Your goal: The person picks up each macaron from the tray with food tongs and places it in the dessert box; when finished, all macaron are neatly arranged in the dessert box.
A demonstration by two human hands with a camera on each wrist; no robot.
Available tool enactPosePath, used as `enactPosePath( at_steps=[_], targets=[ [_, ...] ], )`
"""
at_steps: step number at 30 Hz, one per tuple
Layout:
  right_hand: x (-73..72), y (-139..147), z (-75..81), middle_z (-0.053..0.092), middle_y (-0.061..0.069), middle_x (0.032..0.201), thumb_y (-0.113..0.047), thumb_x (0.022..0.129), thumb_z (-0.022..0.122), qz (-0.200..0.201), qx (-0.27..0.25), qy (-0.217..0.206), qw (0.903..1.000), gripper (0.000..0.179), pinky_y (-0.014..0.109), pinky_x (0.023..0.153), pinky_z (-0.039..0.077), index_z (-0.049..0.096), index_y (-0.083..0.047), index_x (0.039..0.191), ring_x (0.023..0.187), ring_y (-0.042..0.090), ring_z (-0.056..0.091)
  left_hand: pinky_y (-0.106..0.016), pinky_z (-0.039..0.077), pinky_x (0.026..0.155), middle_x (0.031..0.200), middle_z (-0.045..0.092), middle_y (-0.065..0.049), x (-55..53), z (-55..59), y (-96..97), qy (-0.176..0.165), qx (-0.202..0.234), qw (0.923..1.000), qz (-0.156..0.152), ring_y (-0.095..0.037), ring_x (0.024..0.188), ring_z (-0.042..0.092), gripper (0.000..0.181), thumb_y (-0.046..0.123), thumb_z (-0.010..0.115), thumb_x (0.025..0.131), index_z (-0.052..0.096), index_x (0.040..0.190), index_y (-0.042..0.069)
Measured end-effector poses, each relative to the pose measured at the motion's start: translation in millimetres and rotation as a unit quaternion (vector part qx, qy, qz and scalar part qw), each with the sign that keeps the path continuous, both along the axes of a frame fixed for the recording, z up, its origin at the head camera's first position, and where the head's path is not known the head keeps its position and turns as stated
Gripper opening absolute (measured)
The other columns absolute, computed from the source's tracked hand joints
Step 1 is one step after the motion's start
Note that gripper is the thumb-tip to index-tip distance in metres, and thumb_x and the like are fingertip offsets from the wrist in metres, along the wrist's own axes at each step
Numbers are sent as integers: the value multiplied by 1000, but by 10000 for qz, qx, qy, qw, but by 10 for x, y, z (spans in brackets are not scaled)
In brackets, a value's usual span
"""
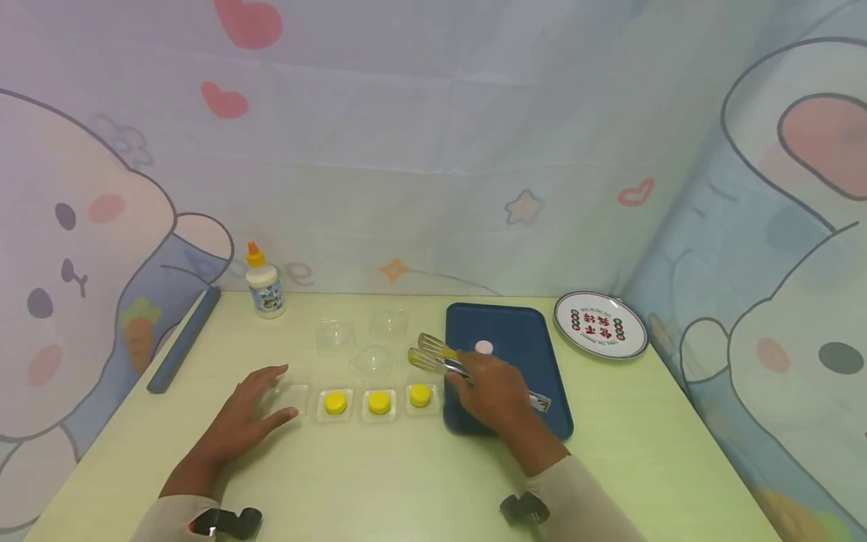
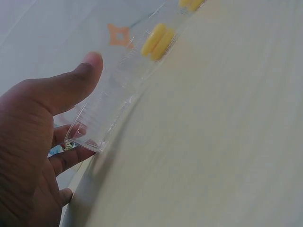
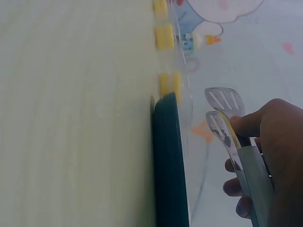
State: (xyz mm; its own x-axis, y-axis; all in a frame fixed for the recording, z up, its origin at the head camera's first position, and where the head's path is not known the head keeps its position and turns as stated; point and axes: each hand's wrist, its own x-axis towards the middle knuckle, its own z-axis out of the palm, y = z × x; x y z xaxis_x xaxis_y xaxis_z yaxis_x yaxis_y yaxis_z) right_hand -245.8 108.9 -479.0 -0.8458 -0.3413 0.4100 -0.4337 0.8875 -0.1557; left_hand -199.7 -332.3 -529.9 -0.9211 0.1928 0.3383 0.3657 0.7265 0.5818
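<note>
My right hand (image 1: 493, 388) grips metal slotted tongs (image 1: 433, 354) above the dark blue tray (image 1: 528, 331). Nothing sits between the heads of the tongs, which stand slightly apart in the right wrist view. On the tray lies a small pale pink round piece (image 1: 484, 347), partly behind that hand. My left hand (image 1: 240, 421) is spread around a clear plastic box (image 1: 294, 400), its thumb apart from the fingers. In the left wrist view, some fingertips are at the box's end. Three yellow macarons (image 1: 379, 403) sit in a row of clear boxes to its right.
Behind the row lie clear plastic covers (image 1: 374, 363). A white glue bottle (image 1: 266, 290) with a yellow cap stands at the back left, near a blue-grey bar (image 1: 184, 342). Right of the tray is a white plate (image 1: 600, 325) with red lettering. A printed cloth (image 1: 406, 150) hangs behind the table.
</note>
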Motion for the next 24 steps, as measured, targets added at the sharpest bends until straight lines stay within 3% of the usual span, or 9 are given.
enactPosePath(
  at_steps=[4,12,19,24],
  targets=[
    [-17,174,-54,83,7,120,-41,103,75,-111,-172,200,9996,44,49,73,65,75,-15,138,98,28,80,-77,40,111,159,50,-30,8,37,17,68,-13,10000,49,-53,132,61,73,23,84,97,50,158,1],
    [-54,517,-168,80,12,133,-39,103,76,-383,-377,419,9977,47,55,90,66,75,-10,139,119,36,78,-77,39,112,160,49,-29,8,24,28,-4,-43,10000,37,-53,133,61,70,20,82,99,50,158,2],
    [-118,697,-210,79,14,132,-37,103,76,-825,-421,496,9945,46,60,85,65,75,-7,138,116,39,78,-78,42,111,161,48,-28,18,26,18,-53,-75,10000,26,-53,135,59,74,23,84,97,49,159,3],
    [-151,754,-248,79,16,133,-36,103,75,-1066,-517,290,9925,46,61,86,64,74,-5,138,116,41,78,-78,42,111,161,48,-28,17,26,11,-56,-95,9999,-21,-53,135,60,75,23,84,96,48,159,3]
  ],
)
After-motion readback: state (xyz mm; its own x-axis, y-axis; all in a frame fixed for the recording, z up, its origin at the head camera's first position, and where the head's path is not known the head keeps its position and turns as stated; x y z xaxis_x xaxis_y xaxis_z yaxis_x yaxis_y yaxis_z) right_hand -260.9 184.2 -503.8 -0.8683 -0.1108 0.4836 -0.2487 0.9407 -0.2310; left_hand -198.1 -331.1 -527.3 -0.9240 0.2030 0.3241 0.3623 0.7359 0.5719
